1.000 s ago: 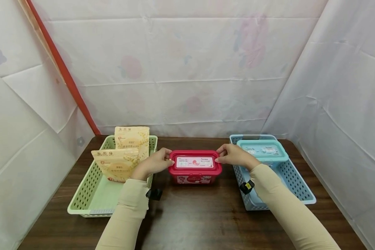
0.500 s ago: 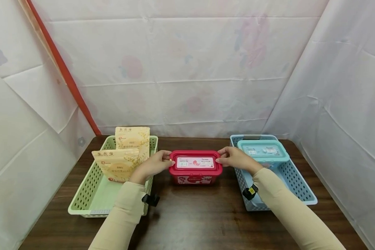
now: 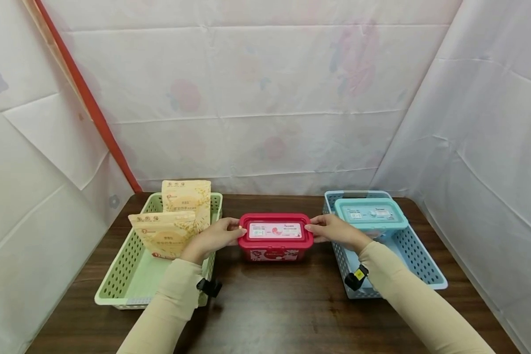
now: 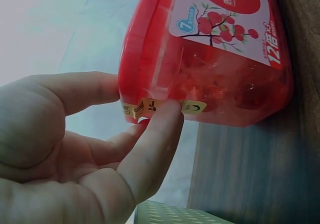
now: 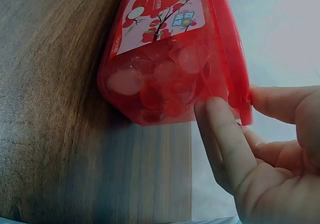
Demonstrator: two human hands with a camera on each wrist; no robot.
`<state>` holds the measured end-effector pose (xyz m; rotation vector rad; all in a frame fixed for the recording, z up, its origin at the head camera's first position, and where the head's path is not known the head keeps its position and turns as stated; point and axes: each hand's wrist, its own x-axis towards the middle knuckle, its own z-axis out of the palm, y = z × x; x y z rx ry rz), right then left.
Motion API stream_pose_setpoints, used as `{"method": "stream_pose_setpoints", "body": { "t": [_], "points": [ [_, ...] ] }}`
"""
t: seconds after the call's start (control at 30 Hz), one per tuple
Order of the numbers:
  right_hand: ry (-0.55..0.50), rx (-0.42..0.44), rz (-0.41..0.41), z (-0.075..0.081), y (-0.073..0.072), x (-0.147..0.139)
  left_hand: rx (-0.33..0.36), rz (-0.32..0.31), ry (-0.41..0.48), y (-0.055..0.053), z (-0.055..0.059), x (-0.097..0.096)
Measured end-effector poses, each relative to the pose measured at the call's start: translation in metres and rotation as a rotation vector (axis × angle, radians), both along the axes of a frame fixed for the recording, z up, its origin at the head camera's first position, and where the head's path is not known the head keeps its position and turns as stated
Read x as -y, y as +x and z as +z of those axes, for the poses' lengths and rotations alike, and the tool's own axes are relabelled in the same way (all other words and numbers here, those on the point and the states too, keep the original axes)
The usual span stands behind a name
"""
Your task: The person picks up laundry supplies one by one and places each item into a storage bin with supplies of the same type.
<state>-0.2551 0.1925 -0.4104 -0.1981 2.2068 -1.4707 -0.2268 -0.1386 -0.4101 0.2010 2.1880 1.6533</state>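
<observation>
A red lidded plastic tub (image 3: 275,236) sits on the dark wooden table, rounded pods showing through its translucent end wall in both wrist views. My left hand (image 3: 217,236) grips its left end, thumb on the lid's edge and fingertips against the wall below the rim, by a yellow sticker (image 4: 192,106). At the other end, my right hand (image 3: 338,231) pinches the lid's edge in the same way, with fingers (image 5: 222,121) against the end wall. The lid (image 5: 231,49) lies on the tub in both wrist views.
On the left, a green basket (image 3: 132,280) holds two yellow pouches (image 3: 165,236) (image 3: 187,196) standing up. To the right, a light blue basket (image 3: 418,255) holds a turquoise lidded tub (image 3: 371,214). White patterned sheeting (image 3: 248,98) closes off the back and sides.
Fingers of both hands have shifted from the lid's upper corners down onto the tub's ends. My left forearm has swung a little left. The tub has stayed in place.
</observation>
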Motion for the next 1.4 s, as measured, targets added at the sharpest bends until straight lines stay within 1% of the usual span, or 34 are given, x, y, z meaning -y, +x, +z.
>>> {"method": "stream_pose_setpoints", "body": {
  "t": [0.1,0.17,0.27,0.43,0.5,0.7,0.9,1.03,1.17,1.27,1.4],
  "points": [
    [-0.02,0.02,-0.022,-0.0017,0.0004,0.0004,0.01,-0.015,0.021,0.0005,-0.0004,0.0001],
    [-0.035,0.024,-0.02,-0.0028,0.0001,-0.0002,0.014,-0.018,0.03,0.0004,-0.001,0.0],
    [-0.059,0.049,-0.039,-0.0042,-0.0003,-0.0006,0.021,-0.022,0.029,0.0004,-0.0017,-0.0002],
    [-0.077,0.059,-0.035,-0.0048,-0.0002,-0.001,0.032,-0.027,0.03,0.0011,-0.002,-0.0004],
    [-0.086,0.057,-0.025,-0.0054,-0.0002,-0.0011,0.032,-0.021,0.03,0.0011,-0.0023,-0.0003],
    [-0.134,0.069,-0.011,-0.0064,0.002,-0.0023,0.033,-0.019,0.031,0.0,-0.0027,0.0002],
    [-0.171,0.111,-0.014,-0.0071,0.0048,-0.0055,0.029,-0.021,0.026,0.0007,-0.004,0.0007],
    [-0.205,0.114,-0.009,-0.0078,0.0061,-0.0061,0.028,-0.021,0.026,0.0005,-0.005,0.0014],
    [-0.228,0.131,-0.012,-0.0083,0.0071,-0.0058,0.03,-0.035,0.038,0.0018,-0.0047,0.0023],
    [-0.236,0.15,-0.016,-0.0087,0.0075,-0.0047,0.017,-0.064,0.053,0.0026,-0.0048,0.0032],
    [-0.247,0.152,0.001,-0.0092,0.0072,-0.0041,-0.004,-0.092,0.071,0.0024,-0.0048,0.0039]
  ]
}}
